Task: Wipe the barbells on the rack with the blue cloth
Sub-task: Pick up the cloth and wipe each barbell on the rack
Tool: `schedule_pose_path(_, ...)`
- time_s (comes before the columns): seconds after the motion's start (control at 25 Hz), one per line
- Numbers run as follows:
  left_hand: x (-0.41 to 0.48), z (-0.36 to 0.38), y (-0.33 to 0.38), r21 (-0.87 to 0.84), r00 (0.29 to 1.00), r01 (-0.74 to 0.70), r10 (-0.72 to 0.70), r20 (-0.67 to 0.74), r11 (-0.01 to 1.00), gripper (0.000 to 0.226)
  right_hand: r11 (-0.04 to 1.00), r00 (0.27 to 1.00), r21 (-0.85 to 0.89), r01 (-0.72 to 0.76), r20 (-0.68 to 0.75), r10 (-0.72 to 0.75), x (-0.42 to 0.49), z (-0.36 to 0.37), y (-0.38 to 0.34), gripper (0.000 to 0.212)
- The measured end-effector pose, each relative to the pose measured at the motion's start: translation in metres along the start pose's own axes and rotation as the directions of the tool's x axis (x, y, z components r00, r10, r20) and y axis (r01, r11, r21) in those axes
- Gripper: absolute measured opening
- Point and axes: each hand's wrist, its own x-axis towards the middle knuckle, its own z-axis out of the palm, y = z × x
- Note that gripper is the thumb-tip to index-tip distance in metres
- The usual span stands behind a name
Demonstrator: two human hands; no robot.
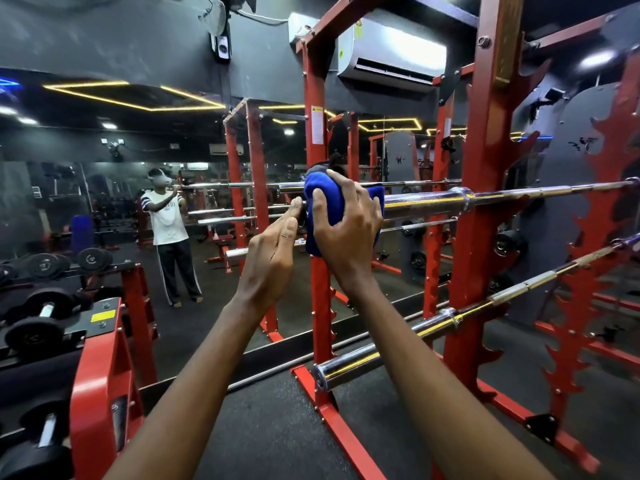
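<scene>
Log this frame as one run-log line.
phase: wiping upper barbell | right hand: grips blue cloth around its sleeve | left hand: at bar end, grip unclear | lower barbell: untouched

Blue cloth (329,202), chrome barbells (426,200), red rack (485,168).

The blue cloth (327,206) is bunched and wrapped over the near end of the upper barbell (433,199), with a fold hanging below the bar. The right hand (346,230) grips it from above, fingers spread over the fabric. This barbell is shiny chrome, lies level across the red rack (485,168), and runs off to the right past a thick collar. A lower barbell (356,363) rests on the same rack's hooks nearer the floor, its polished end sleeve pointing toward the camera and its thinner shaft looking duller and rust-flecked further right. The rack's uprights are red steel with rows of toothed hooks.
</scene>
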Motion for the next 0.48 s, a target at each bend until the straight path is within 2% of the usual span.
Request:
schedule_pose_path(0.12,0.004,-0.002,0.003,0.09,1.0,0.019,-0.021,0.011,0.996,0.045,0.976,0.97,0.063,-0.208,-0.112,0.214,-0.013,0.014,-0.002,0.06)
schedule_pose_path(0.24,0.014,0.0,0.003,0.233,0.999,-0.008,0.019,-0.045,0.972,0.031,0.867,0.885,0.289,-0.407,-0.111,0.453,-0.022,0.021,-0.017,0.076)
schedule_pose_path(0.28,0.018,0.0,0.004,0.253,0.998,-0.015,0.029,-0.052,0.967,0.023,0.796,0.836,0.37,-0.48,-0.082,0.542,-0.022,0.021,-0.022,0.076)
schedule_pose_path(0.36,0.024,0.002,0.004,0.273,0.999,-0.012,0.025,-0.043,0.962,0.011,0.606,0.694,0.514,-0.607,-0.03,0.72,-0.02,0.017,-0.028,0.072)
schedule_pose_path(0.44,0.026,0.001,0.004,0.281,0.999,-0.012,0.021,-0.029,0.96,0.009,0.359,0.555,0.685,-0.633,0.079,0.828,-0.017,0.016,-0.024,0.068)
schedule_pose_path(0.48,0.025,-0.001,0.006,0.287,1.0,-0.014,0.02,-0.019,0.958,0.009,0.207,0.509,0.767,-0.608,0.176,0.842,-0.015,0.015,-0.024,0.071)
